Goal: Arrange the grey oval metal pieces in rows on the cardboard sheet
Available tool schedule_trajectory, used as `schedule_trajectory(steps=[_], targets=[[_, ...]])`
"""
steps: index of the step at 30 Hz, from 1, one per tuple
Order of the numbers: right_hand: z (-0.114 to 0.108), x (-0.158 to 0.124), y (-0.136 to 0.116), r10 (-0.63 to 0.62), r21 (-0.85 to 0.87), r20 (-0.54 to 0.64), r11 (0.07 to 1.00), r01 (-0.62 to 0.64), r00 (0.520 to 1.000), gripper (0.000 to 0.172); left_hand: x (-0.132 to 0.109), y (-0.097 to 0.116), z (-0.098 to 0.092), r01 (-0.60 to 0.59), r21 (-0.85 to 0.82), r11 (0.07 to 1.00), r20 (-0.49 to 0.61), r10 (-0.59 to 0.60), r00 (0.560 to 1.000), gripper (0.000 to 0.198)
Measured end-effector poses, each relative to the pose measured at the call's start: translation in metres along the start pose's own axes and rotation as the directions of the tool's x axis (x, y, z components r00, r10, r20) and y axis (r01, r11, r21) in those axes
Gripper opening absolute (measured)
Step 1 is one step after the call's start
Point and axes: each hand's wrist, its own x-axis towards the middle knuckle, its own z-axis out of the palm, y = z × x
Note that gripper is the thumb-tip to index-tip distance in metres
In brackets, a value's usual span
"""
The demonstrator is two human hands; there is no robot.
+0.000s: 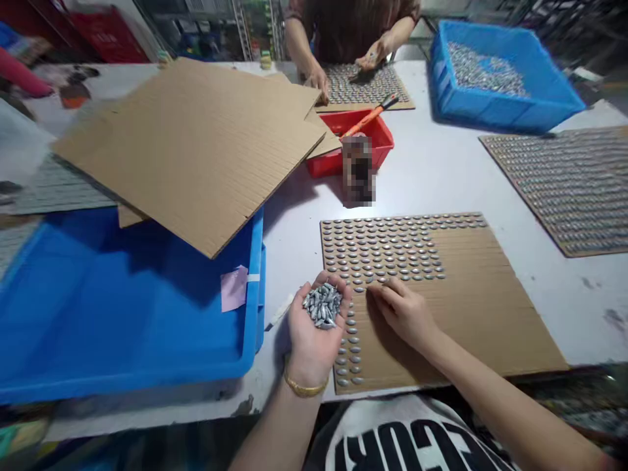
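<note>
Far left: a blue plastic crate (256, 288) is sitting on the counter (579, 288), with a pink sticky note (234, 288) on its right wall. A loose corrugated cardboard sheet (186, 150) is lying tilted over the crate.

Next along: the left hand (314, 343) is cupping palm-up, fingers partly curled, holding a heap of small grey metal teardrop pieces (322, 305). In the heap, the pieces are pointing every which way, no common long axis. A gold bangle (305, 387) is sitting on that wrist. The hand is hovering over the left edge of the work sheet.

Centre: the cardboard work sheet (441, 301) is lying flat on the counter. The pieces are lying flat in tight rows across its upper left, plus a narrow strip down its left edge. Their long axes are running roughly left-right in this view, along the rows. Tip direction is too small to tell.

The right hand (405, 314) is resting palm-down, fingers loosely open, fingertips at the edge of the rows. Can't tell if it's pinching a piece.

Far centre: a red tray (377, 134) is holding an orange-handled tool (370, 116), and a pixelated object (358, 170) is standing in front, unreadable. Beyond, a co-worker's hands (366, 72) are working over another filled sheet (366, 88).

Far right: a blue crate (540, 111) is holding loose pieces (485, 69), and a filled sheet (554, 190) is lying on the counter.
</note>
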Motion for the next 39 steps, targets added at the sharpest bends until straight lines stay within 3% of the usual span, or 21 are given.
schedule_trajectory(steps=[6, 13, 23, 28, 32, 39], targets=[[-0.01, 0.006, 0.013, -0.033, 0.04, 0.041, 0.999, 0.032, 0.999, 0.022, -0.001, -0.001, -0.002, 0.006, 0.016, 1.0, 0.004, -0.006, 1.0, 0.022], [-0.02, 0.031, 0.017, -0.169, -0.25, 0.132, 0.948, 0.198, 0.977, 0.018, 0.0, 0.0, -0.003, -0.01, 0.044, 0.999, 0.035, 0.009, 0.999, 0.022], [-0.024, 0.04, 0.008, -0.107, -0.339, 0.276, 0.919, 0.201, 0.955, 0.016, -0.001, -0.002, -0.001, -0.011, 0.048, 0.999, 0.02, 0.011, 1.0, 0.021], [-0.037, 0.053, 0.009, -0.15, -0.313, 0.295, 0.918, 0.244, 0.944, 0.018, -0.001, 0.0, -0.003, -0.002, 0.032, 0.999, 0.029, 0.002, 1.0, 0.022], [-0.046, 0.088, 0.033, -0.265, -0.316, 0.168, 0.898, 0.307, 0.949, 0.024, -0.001, 0.0, -0.003, -0.012, 0.033, 0.999, 0.025, 0.011, 1.0, 0.022], [-0.024, 0.177, 0.101, -0.406, -0.447, 0.179, 0.778, 0.442, 0.896, 0.044, -0.003, -0.002, 0.003, -0.024, 0.022, 0.999, -0.061, 0.025, 0.998, 0.023]])
